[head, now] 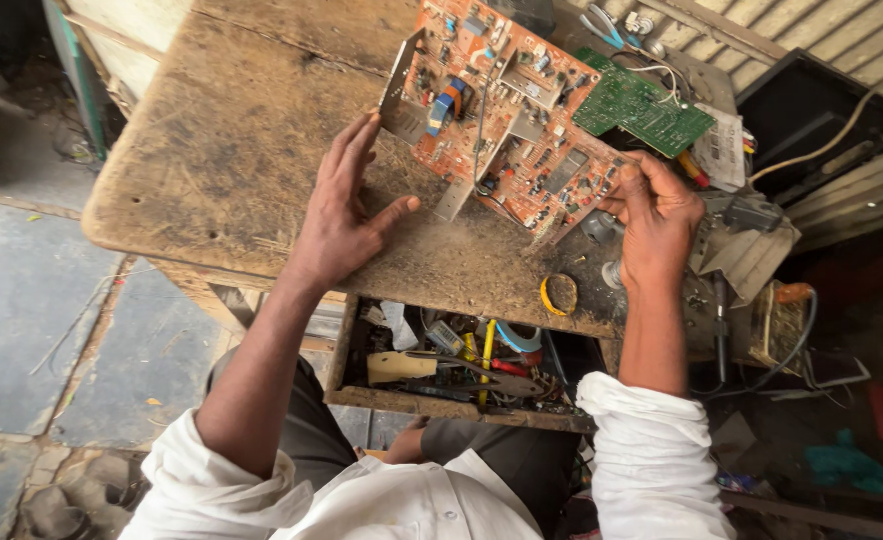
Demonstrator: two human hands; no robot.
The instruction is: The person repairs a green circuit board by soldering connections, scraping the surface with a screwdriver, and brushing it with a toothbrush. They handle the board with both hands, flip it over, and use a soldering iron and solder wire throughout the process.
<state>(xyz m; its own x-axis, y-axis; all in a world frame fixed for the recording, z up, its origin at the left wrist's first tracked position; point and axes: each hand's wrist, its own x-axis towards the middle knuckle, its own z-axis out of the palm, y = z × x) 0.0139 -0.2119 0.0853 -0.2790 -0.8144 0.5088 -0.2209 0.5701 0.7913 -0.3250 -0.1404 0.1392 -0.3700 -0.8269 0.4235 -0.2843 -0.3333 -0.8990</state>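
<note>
Worn wooden desk [232, 170], scratched and dusty, with corrugated metal sheeting [842, 40] behind it and a stone floor [22, 300] to your left.

Orange circuit board [502, 110] sits tilted at the far middle of the desk, component side up, a metal heat-sink plate [398, 95] standing along its left edge. Your left hand [347, 215] lies flat and open on the desk, fingertips just touching the lower left corner of the board, holding nothing. Your right hand [657, 215] pinches the board's lower right edge, fingers curled around it.

For handling: I'd keep the grip on the bare edge, off the solder side and the tall parts, and brace the left corner with the flat hand so the board doesn't pivot on the heat sink. Watch the black wire [482, 130] looped over the middle; it could snag.

Outward: a smaller green circuit board [642, 108] overlaps the orange one's far right corner. A white printed paper label or packet [724, 145] lies just right of it, text too small to tell. A yellow-rimmed round tin [560, 293] sits at the desk's near edge, below the board. An open drawer [462, 370] under the desk holds a wooden-handled tool [402, 366], screwdrivers and tape. A dark box [812, 110] and a loose cable [842, 130] sit at far right.
</note>
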